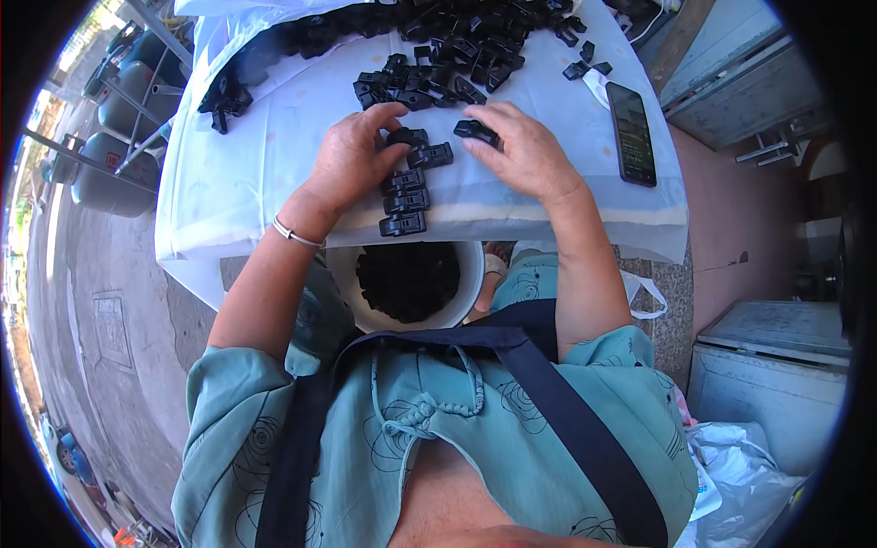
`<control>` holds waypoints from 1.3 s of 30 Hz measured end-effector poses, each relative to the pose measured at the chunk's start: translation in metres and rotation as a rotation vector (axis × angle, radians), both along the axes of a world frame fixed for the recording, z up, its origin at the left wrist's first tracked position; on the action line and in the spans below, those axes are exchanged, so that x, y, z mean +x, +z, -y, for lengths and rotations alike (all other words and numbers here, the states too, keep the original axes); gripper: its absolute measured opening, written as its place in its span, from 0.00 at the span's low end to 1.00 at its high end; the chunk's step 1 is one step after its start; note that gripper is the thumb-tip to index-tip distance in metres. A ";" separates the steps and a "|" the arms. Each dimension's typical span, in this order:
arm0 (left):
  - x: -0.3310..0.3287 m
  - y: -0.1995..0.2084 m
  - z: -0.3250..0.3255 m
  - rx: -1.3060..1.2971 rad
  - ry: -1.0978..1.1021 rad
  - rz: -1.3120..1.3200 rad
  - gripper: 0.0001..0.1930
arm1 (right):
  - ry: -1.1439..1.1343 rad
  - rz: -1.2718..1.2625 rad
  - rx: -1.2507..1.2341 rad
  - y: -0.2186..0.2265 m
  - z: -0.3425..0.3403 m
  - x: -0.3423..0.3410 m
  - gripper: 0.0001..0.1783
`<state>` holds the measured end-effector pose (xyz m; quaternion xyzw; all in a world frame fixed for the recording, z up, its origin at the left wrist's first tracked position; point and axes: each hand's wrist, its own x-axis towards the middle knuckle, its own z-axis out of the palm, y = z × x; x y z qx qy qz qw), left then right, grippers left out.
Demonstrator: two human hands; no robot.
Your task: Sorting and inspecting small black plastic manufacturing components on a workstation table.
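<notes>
Over a table with a white cloth, my left hand (353,151) is closed, thumb and fingers about a small black plastic part (407,137) at the far end of a short row. My right hand (527,151) pinches another black plastic part (476,133) between thumb and fingers, a little right of that row. One part (430,155) in the row juts out to the right. Nearer the table edge, several more parts (405,201) lie side by side. Past my hands spreads a big heap of the same black parts (457,46).
A dark phone (631,134) lies at the table's right. Below the near edge stands a white basin (473,283) holding many black parts. Grey tanks (114,183) stand left of the table, a metal cabinet (767,365) and plastic bags (731,466) at the right.
</notes>
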<state>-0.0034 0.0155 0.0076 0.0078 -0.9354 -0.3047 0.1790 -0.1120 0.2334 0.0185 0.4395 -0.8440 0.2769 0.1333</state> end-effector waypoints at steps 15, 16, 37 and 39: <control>-0.005 -0.001 0.009 0.108 -0.198 -0.100 0.25 | 0.240 -0.031 -0.033 -0.020 0.037 0.033 0.15; -0.005 0.004 0.011 0.113 -0.176 -0.074 0.23 | 0.205 -0.039 -0.024 -0.023 0.035 0.032 0.16; -0.014 0.002 -0.004 0.078 0.098 -0.076 0.11 | -0.252 0.212 0.014 -0.002 0.002 -0.013 0.13; -0.005 0.008 0.000 -0.096 0.121 0.001 0.13 | -0.239 0.028 -0.006 -0.009 -0.001 -0.012 0.15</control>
